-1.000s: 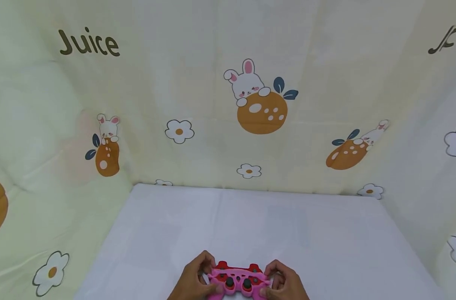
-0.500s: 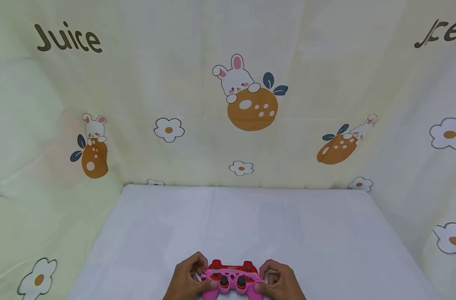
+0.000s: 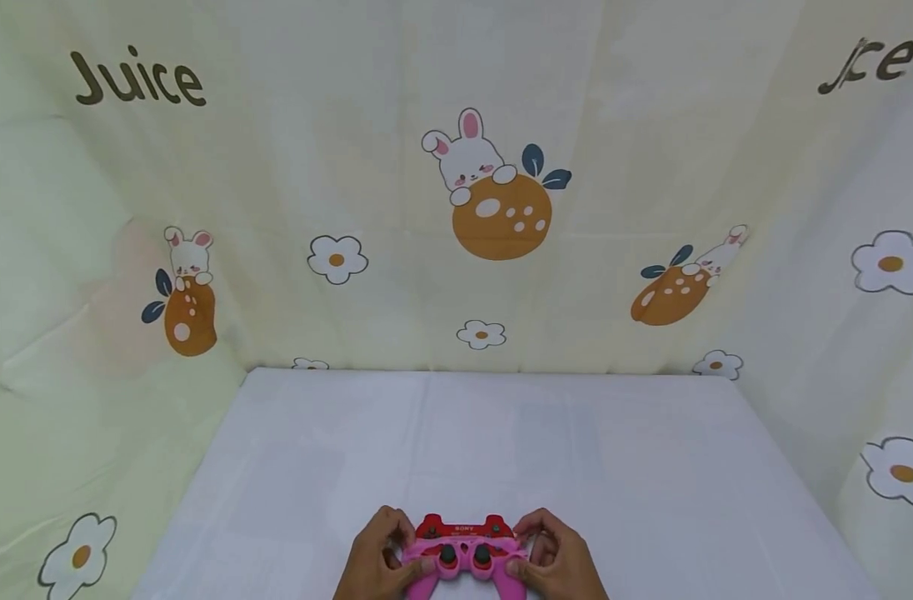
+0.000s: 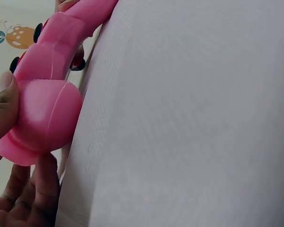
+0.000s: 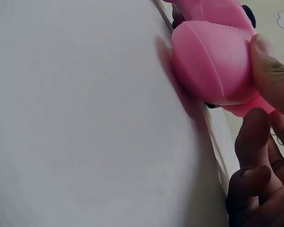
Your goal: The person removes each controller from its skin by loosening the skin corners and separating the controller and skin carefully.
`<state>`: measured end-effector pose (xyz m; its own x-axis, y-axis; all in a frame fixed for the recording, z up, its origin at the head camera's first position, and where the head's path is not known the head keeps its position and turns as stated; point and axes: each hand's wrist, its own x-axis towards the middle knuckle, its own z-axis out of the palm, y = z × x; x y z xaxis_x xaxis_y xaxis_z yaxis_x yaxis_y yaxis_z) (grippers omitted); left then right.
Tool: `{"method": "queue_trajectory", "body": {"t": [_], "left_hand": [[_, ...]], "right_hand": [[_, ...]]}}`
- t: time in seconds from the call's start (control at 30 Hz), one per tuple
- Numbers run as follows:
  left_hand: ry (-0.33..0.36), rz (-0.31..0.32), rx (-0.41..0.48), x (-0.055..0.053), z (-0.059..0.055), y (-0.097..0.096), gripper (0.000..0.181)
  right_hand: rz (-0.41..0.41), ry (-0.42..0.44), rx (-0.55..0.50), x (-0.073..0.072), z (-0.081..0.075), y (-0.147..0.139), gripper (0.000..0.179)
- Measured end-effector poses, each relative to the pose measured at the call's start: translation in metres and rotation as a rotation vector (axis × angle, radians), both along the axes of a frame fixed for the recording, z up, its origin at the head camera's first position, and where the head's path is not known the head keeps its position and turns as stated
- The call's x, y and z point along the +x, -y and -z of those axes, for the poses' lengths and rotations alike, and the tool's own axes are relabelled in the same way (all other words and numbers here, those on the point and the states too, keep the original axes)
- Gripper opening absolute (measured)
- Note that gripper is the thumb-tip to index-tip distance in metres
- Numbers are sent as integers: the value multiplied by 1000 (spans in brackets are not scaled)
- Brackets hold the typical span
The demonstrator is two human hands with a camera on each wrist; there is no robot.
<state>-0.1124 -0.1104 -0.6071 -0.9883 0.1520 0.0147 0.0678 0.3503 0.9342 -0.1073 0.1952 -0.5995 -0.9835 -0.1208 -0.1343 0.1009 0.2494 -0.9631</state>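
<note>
A red game controller (image 3: 466, 529) with two black thumbsticks sits at the bottom middle of the head view. A pink silicone cover (image 3: 507, 586) wraps its grips and lower face, while the red top edge with the SONY lettering is bare. My left hand (image 3: 376, 557) pinches the cover at the left side, thumb on the front. On the right side my right hand (image 3: 564, 560) pinches it the same way. Both wrist views show the rounded pink grip ends, the left cover end (image 4: 45, 113) and the right cover end (image 5: 215, 66), close over the white surface.
A white-covered table (image 3: 456, 442) spreads out ahead of the hands. Pale fabric walls (image 3: 381, 167) printed with rabbits, oranges and flowers enclose it at the back and both sides.
The cover's upper edge has slid down toward me, baring more of the red top and the SONY lettering. Both hands keep their pinch. The head view has shifted slightly.
</note>
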Motion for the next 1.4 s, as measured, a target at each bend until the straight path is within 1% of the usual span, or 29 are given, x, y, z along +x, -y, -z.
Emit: {"method": "queue_trajectory", "body": {"t": [0.07, 0.2, 0.33, 0.43, 0.5, 0.6, 0.67, 0.77, 0.83, 0.97, 1.03, 1.1, 1.17, 1.23, 1.3, 1.37, 1.4], "left_hand": [[22, -8, 0, 0, 0, -1, 38], [56, -22, -1, 0, -2, -1, 39], [45, -37, 26, 1, -5, -1, 35], [34, -51, 21, 1, -6, -2, 35], [30, -63, 3, 2, -7, -2, 35], [-5, -75, -32, 4, -6, -4, 36], [-25, -77, -59, 5, -6, -5, 37], [-35, -68, -79, 7, -7, -6, 39], [-34, -56, -89, 7, -7, -7, 40], [-21, -39, -103, 6, -7, -6, 41], [-1, -34, -100, 6, -7, -7, 42], [8, -17, -91, 5, -8, -8, 41], [-5, 12, -98, 5, -9, -9, 40], [-40, 44, -115, 5, -12, -9, 39], [-87, 62, -139, 6, -14, -10, 36], [-129, 63, -150, 7, -15, -11, 35], [-145, 62, -151, 7, -15, -12, 36]], "right_hand": [[0, 12, -31, 0, 0, 0, 26], [-6, 31, -47, 2, -1, -2, 24], [17, 59, -53, 3, -4, -2, 27], [30, 74, -52, 3, -7, -1, 30], [34, 85, -48, 3, -9, -2, 31], [32, 100, -29, 3, -10, -3, 35], [23, 93, -8, 2, -10, -3, 36], [-15, 46, 18, 0, -9, -5, 34], [-60, -3, 33, -1, -7, -6, 31], [-166, -101, 87, -2, -6, -9, 26], [-184, -140, 128, -2, -7, -9, 26], [-181, -178, 171, 1, -9, -8, 26], [-163, -234, 214, 3, -11, -5, 26], [-147, -327, 250, 6, -13, -1, 27], [-125, -416, 283, 8, -14, 5, 27], [-97, -460, 316, 9, -15, 10, 27], [-86, -461, 326, 10, -16, 13, 28]]}}
